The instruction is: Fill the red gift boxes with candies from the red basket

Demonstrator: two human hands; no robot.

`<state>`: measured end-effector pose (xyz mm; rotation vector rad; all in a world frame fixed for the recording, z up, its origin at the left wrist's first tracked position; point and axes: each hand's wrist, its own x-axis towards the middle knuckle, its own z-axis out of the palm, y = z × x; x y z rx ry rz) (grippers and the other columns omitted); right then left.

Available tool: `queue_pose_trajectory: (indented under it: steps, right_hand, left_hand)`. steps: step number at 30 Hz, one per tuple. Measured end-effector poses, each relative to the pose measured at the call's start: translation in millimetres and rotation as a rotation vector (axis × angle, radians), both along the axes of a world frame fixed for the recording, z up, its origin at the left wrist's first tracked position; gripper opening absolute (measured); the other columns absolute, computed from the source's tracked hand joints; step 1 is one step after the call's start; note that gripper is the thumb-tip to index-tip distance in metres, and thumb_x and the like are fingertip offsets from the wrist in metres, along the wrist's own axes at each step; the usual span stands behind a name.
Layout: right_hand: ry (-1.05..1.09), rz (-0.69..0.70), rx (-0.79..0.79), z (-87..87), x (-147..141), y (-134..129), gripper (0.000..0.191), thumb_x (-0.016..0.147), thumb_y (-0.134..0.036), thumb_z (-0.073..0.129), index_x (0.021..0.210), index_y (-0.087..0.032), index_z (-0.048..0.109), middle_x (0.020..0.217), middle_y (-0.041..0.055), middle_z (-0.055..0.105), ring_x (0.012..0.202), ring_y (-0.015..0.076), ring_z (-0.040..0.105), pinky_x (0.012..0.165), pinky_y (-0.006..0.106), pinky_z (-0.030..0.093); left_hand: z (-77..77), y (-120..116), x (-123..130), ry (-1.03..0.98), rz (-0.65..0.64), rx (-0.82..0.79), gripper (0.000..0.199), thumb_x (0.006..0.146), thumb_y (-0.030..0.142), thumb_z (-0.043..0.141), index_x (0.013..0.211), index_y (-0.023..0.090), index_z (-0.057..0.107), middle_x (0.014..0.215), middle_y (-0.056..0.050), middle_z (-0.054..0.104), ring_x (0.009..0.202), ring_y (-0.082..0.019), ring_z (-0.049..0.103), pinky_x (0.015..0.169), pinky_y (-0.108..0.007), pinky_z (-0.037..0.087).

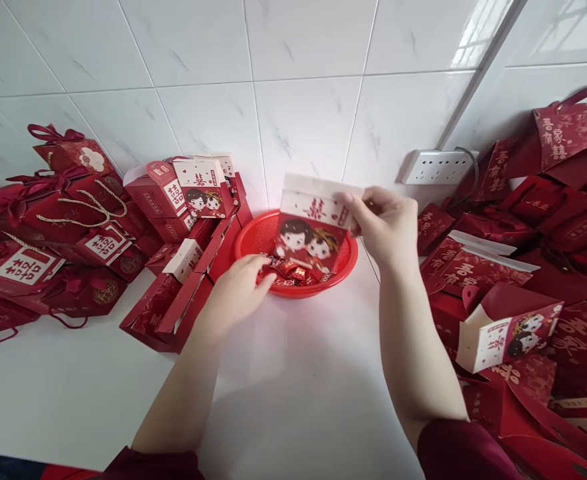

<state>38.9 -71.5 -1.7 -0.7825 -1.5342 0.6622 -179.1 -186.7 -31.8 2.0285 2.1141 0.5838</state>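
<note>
My right hand pinches the upper right edge of a red and white box printed with two cartoon figures. The box hangs upright over a red plastic basket, near the tiled wall. Small red-wrapped candies lie in the basket, partly hidden behind the box. At the basket's left front rim is my left hand, its fingers apart and reaching over the edge toward the candies. Whether its fingertips touch any candy is unclear.
Red gift boxes with ribbons and cord handles crowd the left side. Cartoon boxes and long red cartons stand left of the basket. More red boxes pile up on the right, below a white power strip.
</note>
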Motion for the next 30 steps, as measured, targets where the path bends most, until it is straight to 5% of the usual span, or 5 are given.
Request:
queue_pose_trajectory:
  steps: [4,8,14,23,30]
  right_hand:
    - [-0.081,0.242,0.105,28.7,-63,29,0.032,0.095,-0.042,0.055,0.072,-0.02,0.059,0.065,-0.0002,0.064,0.061,0.0122,0.064,0.066,0.028,0.053]
    - [-0.151,0.417,0.11,41.4,-146,58,0.035,0.098,-0.034,0.051,0.066,-0.02,0.051,0.064,-0.0007,0.065,0.06,0.0119,0.066,0.074,0.029,0.056]
    - [-0.34,0.438,0.099,40.5,-232,83,0.034,0.097,-0.017,0.047,0.064,-0.021,0.045,0.065,-0.0008,0.066,0.067,0.0138,0.068,0.084,0.031,0.054]
    - [-0.511,0.367,0.133,15.3,-272,100,0.029,0.099,-0.02,0.044,0.071,-0.023,0.047,0.067,0.002,0.066,0.084,0.0188,0.068,0.093,0.033,0.049]
    - [-0.505,0.335,0.167,8.0,-254,96,0.021,0.099,-0.034,0.047,0.095,-0.018,0.059,0.093,0.0069,0.072,0.093,0.0215,0.066,0.091,0.034,0.048]
  left_hand:
    - [-15.9,6,-7,0.127,-0.17,-0.278,0.048,0.096,0.039,0.048,0.138,0.017,0.054,0.149,-0.012,0.049,0.142,-0.03,0.04,0.115,-0.046,0.034]
    - [-25.0,7,-9,0.128,-0.223,-0.342,0.052,0.094,0.037,0.051,0.141,0.017,0.05,0.148,-0.011,0.051,0.143,-0.03,0.037,0.112,-0.044,0.038]
    - [-22.5,4,-10,0.112,-0.232,-0.359,0.048,0.096,0.039,0.047,0.139,0.018,0.05,0.142,-0.012,0.055,0.136,-0.029,0.046,0.105,-0.044,0.043]
    - [-20.3,4,-13,0.106,-0.252,-0.345,0.041,0.096,0.036,0.049,0.133,0.019,0.054,0.136,-0.012,0.057,0.127,-0.03,0.052,0.101,-0.044,0.044]
    - [-22.0,6,-12,0.128,-0.232,-0.333,0.04,0.096,0.036,0.05,0.131,0.019,0.055,0.133,-0.012,0.059,0.124,-0.028,0.054,0.099,-0.043,0.046]
